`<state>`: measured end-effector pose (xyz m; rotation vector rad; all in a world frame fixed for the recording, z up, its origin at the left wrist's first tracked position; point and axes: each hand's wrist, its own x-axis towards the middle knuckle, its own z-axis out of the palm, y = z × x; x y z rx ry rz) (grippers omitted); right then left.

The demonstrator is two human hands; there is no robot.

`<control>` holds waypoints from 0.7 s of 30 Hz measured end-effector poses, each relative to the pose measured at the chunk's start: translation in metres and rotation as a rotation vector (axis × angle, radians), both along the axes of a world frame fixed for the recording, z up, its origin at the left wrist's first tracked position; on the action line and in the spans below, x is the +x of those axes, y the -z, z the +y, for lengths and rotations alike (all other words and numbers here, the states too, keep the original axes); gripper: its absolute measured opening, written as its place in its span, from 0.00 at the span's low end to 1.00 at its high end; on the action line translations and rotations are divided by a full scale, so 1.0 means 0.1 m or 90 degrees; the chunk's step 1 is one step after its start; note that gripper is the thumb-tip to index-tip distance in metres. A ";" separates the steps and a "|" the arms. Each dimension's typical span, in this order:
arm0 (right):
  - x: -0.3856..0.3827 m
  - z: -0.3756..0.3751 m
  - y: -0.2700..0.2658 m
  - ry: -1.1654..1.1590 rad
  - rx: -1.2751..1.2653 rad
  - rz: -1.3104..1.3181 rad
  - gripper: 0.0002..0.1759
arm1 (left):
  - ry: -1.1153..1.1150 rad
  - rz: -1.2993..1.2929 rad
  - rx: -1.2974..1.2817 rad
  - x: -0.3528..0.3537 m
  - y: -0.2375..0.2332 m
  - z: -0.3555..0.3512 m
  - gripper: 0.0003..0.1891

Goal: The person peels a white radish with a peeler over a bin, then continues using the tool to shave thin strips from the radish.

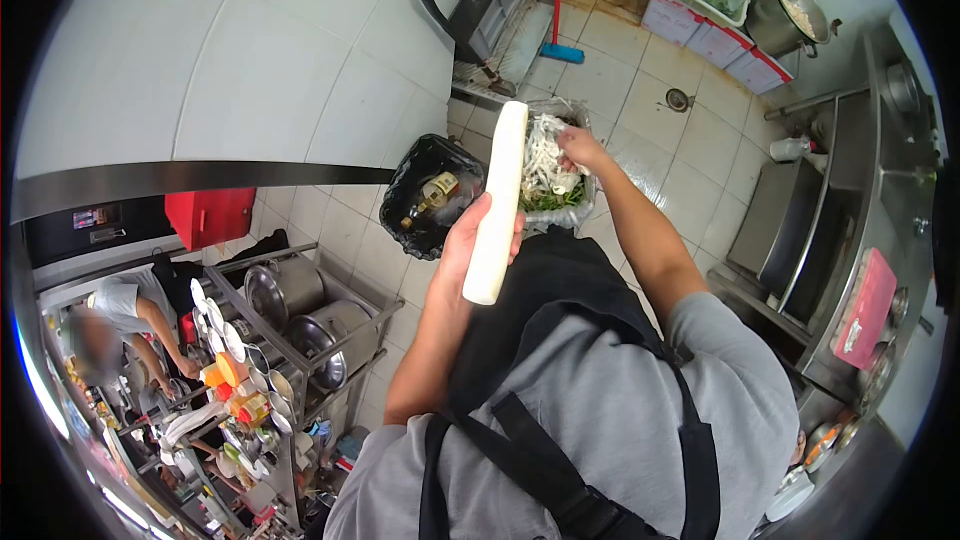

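Note:
A long, smooth, creamy-white peeled vegetable, by its look a daikon (497,202), stands nearly upright in front of my body. My left hand (468,237) is wrapped round its lower half. To the right, my right hand (578,148) is held over a bin lined with clear plastic (586,121). Its fingers are curled; whatever they hold, if anything, is too small to make out. Pale peelings (543,160) lie heaped in that bin, above green vegetable scraps (560,213). The daikon hides part of the bin's left side.
A black-lined bin (412,155) with a bottle inside stands at left. Beyond are a blue-headed broom (563,53), a crate of greens (743,15) on boxes and a large pot (775,25). Steel counters (835,190) line the right. At lower left, another person (150,315) works beside a rack.

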<state>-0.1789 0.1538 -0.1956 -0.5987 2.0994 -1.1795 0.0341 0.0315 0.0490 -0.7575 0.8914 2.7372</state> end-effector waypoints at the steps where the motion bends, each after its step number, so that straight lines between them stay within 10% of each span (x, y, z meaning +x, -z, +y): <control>1: 0.04 0.07 0.16 0.096 0.007 -0.249 0.14 | 0.002 0.001 0.000 0.00 0.00 -0.01 0.20; 5: 0.31 0.29 -0.08 0.091 -0.002 -0.620 0.12 | -0.044 0.019 -0.042 0.01 0.15 -0.17 0.21; 7: 0.48 0.37 0.43 -0.270 0.300 0.194 0.15 | -0.054 -0.019 -0.095 0.03 0.37 -0.26 0.21; 8: 0.59 0.41 0.39 -0.117 0.166 0.201 0.24 | -0.055 -0.087 -0.105 0.05 0.54 -0.31 0.22; 11: 0.74 0.23 -1.10 0.152 -0.193 -0.574 0.33 | -0.019 -0.131 -0.120 -0.05 0.62 -0.33 0.22; 15: 0.95 -0.07 -1.74 0.233 -0.264 -0.556 0.34 | 0.016 -0.111 -0.150 -0.13 0.56 -0.12 0.22; 19: 0.60 -0.13 -1.13 0.200 -0.243 -0.445 0.37 | 0.019 -0.051 -0.016 -0.05 0.52 -0.13 0.22; 21: 0.31 -0.09 -0.32 0.188 0.052 -0.083 0.34 | 0.000 0.035 0.043 0.07 0.48 -0.20 0.22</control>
